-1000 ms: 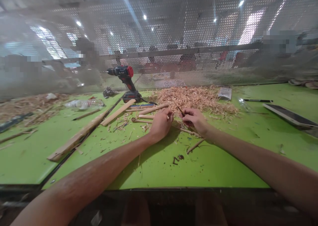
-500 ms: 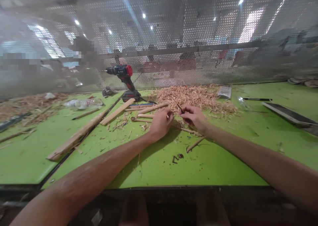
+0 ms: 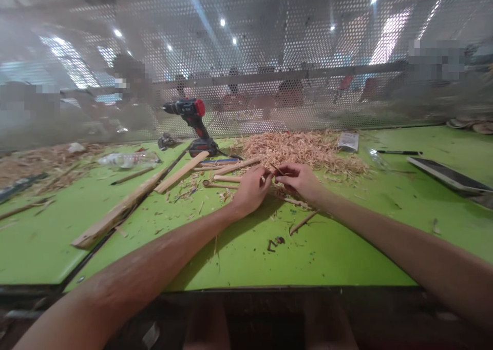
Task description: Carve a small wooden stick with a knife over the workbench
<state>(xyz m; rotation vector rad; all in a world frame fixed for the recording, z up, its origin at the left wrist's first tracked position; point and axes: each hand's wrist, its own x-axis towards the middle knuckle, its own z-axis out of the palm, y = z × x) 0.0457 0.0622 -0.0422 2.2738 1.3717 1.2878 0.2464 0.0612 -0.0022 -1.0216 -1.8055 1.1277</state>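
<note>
My right hand (image 3: pixel 302 181) is closed in a pinch around a thin dark stick (image 3: pixel 276 169), whose tip points up and left. Right beside it, my left hand (image 3: pixel 252 188) has its fingertips pressed together near the lower end of the stick; what they grip, if anything, is hidden. Both hands hover over the green tabletop (image 3: pixel 239 252), in front of a heap of wood shavings (image 3: pixel 296 150). Slim wooden sticks (image 3: pixel 304 221) lie below and behind the hands. Small dark scraps (image 3: pixel 275 244) lie nearer the front edge.
A cordless drill (image 3: pixel 192 124) stands upright at the back left. Left of my hands lie a long wooden strip (image 3: pixel 115 214), a flat light slat (image 3: pixel 183 173) and a clear plastic bottle (image 3: pixel 129 160). To the right are a pen (image 3: pixel 400 152) and a tablet-like device (image 3: pixel 449 174). Perforated mesh (image 3: pixel 262 57) rises behind.
My right hand has moved slightly left, bringing the thin stick up to my left fingertips. Less of the stick shows now. My left hand has barely shifted.
</note>
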